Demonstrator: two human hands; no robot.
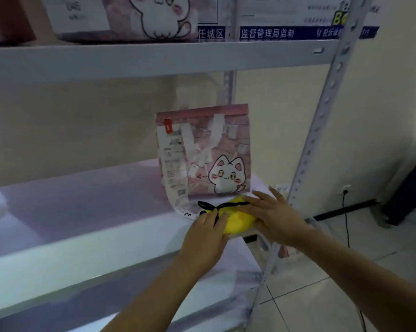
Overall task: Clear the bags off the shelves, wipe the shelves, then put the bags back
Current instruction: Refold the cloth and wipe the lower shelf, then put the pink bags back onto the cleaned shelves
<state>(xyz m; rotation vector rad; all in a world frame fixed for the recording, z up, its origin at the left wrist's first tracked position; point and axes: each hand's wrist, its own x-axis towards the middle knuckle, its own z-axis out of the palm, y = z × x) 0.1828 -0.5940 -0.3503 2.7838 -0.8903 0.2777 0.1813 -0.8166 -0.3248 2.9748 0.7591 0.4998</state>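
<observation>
A small yellow pouch [238,218] with a black cord lies at the front right of the middle shelf [82,212]. My left hand [205,238] grips its left end. My right hand [274,215] rests across its top and right side with fingers spread. Just behind the pouch a pink cat-print bag [209,152] stands upright, with white handles and a long receipt hanging down its left side. On the upper shelf [130,58] sits a second cat-print bag [140,15], cut off by the frame's top edge.
A perforated metal upright [322,121] runs diagonally just right of my hands. Behind it are a beige wall, a wall socket with a black cable [346,212] and a tiled floor. Blue-and-white notices [286,20] hang behind the upper shelf. A lower shelf edge [106,295] shows below.
</observation>
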